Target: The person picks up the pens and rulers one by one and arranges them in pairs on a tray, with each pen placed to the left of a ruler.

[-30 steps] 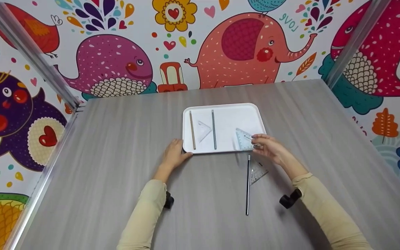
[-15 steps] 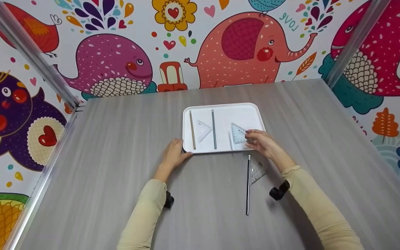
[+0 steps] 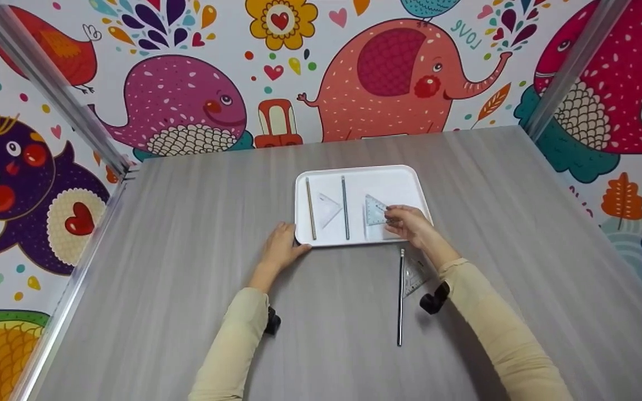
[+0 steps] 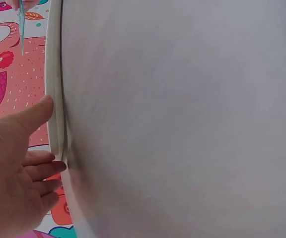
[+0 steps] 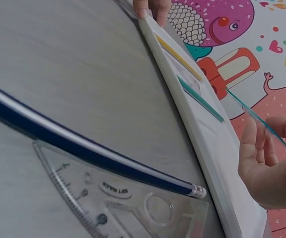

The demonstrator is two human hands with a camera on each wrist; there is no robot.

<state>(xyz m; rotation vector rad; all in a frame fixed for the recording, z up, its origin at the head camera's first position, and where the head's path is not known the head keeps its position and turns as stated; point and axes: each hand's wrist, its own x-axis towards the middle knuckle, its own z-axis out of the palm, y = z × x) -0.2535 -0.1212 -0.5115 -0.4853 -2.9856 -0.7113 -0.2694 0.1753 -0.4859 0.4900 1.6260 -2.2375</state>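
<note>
My right hand (image 3: 410, 224) pinches a clear set square (image 3: 375, 210) above the right half of the white tray (image 3: 388, 184). In the right wrist view that set square (image 5: 252, 113) shows edge-on, as a thin teal line between thumb and fingers. My left hand (image 3: 281, 248) holds the tray's near left corner, thumb at the front edge and fingers along the side. On the tray lie a gold pencil (image 3: 311, 211), another clear set square (image 3: 329, 209) and a green pencil (image 3: 345, 211), in that order from the left.
In front of the tray a dark blue pencil (image 3: 400, 301) lies on the grey table (image 3: 187, 223), its eraser end towards the tray. Beside it is a further clear set square (image 5: 133, 198), partly under the right wrist. Cartoon-printed walls (image 3: 276, 50) close off the back and sides.
My right hand has carried the set square left and slightly away from me, from the tray's near right corner to farther over its surface. My left hand has stayed at its corner.
</note>
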